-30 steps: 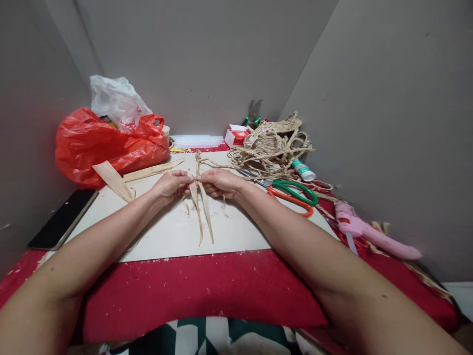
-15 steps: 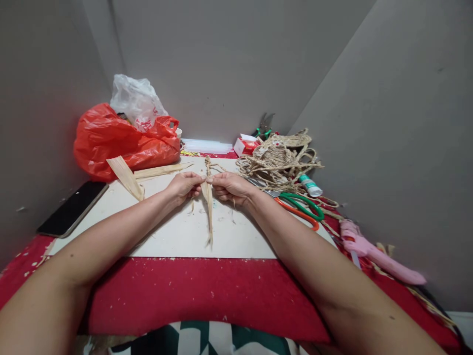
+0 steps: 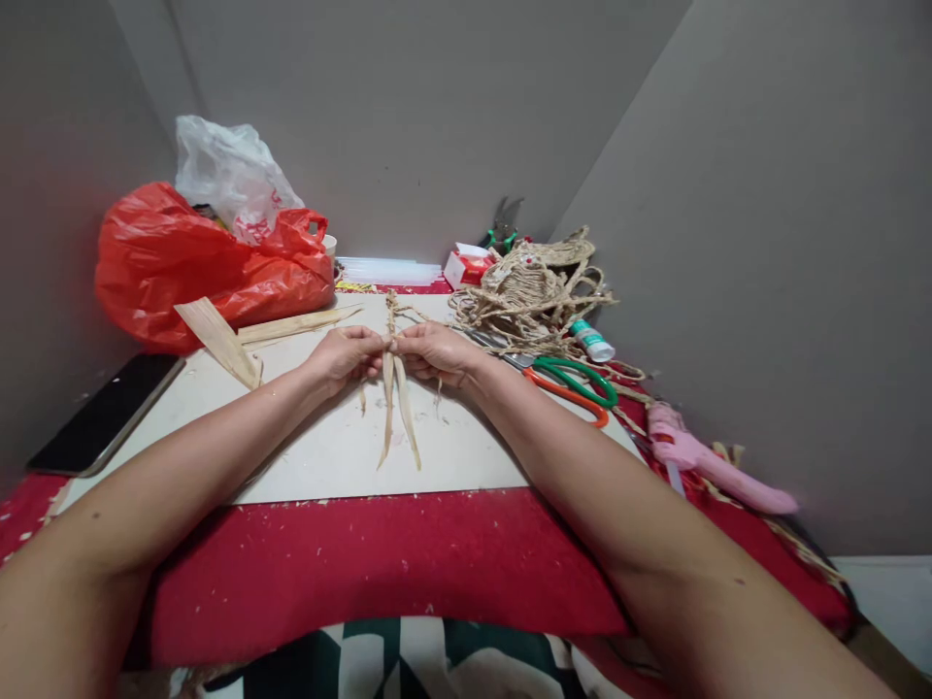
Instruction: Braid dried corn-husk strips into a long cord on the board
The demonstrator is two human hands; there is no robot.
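Observation:
My left hand (image 3: 348, 357) and my right hand (image 3: 435, 351) meet at the middle of the white board (image 3: 313, 456). Each pinches dry, straw-coloured husk strips (image 3: 405, 413) at one spot, fingertips nearly touching. Below the fingers two strip ends hang apart in a narrow V. Above them rises a short knotted or twisted cord (image 3: 391, 303) of the same fibre, with a thin strand leading right toward the rope pile. The exact grip point is hidden by my fingertips.
Left lie flat husk pieces (image 3: 218, 340), a phone (image 3: 106, 413) and a red plastic bag (image 3: 211, 277). On the right are coiled rope (image 3: 539, 291), scissors with green and orange handles (image 3: 575, 379), a pink glue gun (image 3: 717, 466) and a green-white tube (image 3: 592, 342). Pruners (image 3: 504, 225) stand behind.
The hanging husk has gone from one bunched strip to two ends spread apart. Both hands keep pinching at about the same place. The whole view has shifted slightly.

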